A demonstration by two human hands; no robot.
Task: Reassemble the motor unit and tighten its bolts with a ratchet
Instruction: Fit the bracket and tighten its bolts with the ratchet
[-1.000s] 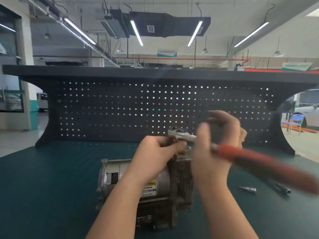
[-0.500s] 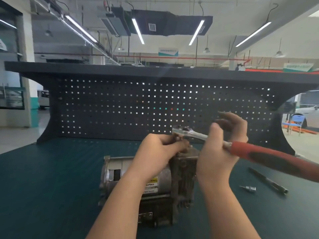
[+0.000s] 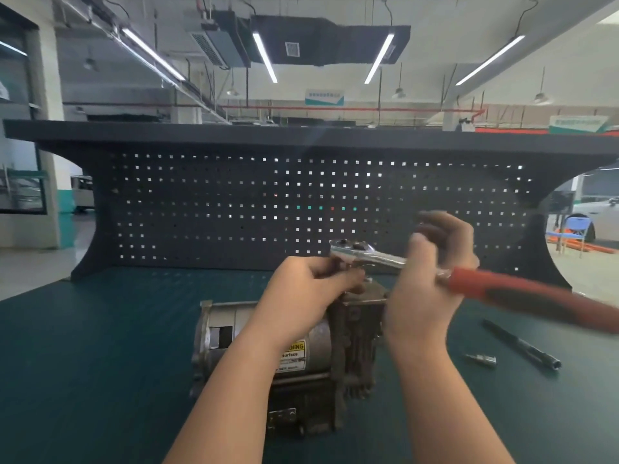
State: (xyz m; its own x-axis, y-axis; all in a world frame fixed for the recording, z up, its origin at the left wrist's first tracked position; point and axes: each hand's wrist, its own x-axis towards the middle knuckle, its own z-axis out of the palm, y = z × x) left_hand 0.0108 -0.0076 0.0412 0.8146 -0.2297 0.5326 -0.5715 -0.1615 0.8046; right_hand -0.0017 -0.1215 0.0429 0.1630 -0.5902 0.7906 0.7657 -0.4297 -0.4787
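Left hand [image 3: 303, 289] fingers curl beneath the ratchet [image 3: 368, 255] head atop the motor unit [image 3: 315, 356], mid-tabletop [image 3: 100, 346]; right hand [image 3: 425, 286] fingers grip its shaft.

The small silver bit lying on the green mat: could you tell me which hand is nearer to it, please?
Right. The right hand holds the red-handled ratchet above and left of the small silver bit; the left hand is farther left, over the grey metal motor unit.

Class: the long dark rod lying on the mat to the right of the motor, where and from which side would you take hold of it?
Grip the rod at mid-length, pinching across it from above. It lies flat on the mat, slanting away, with open space along both sides; only the small bit lies near.
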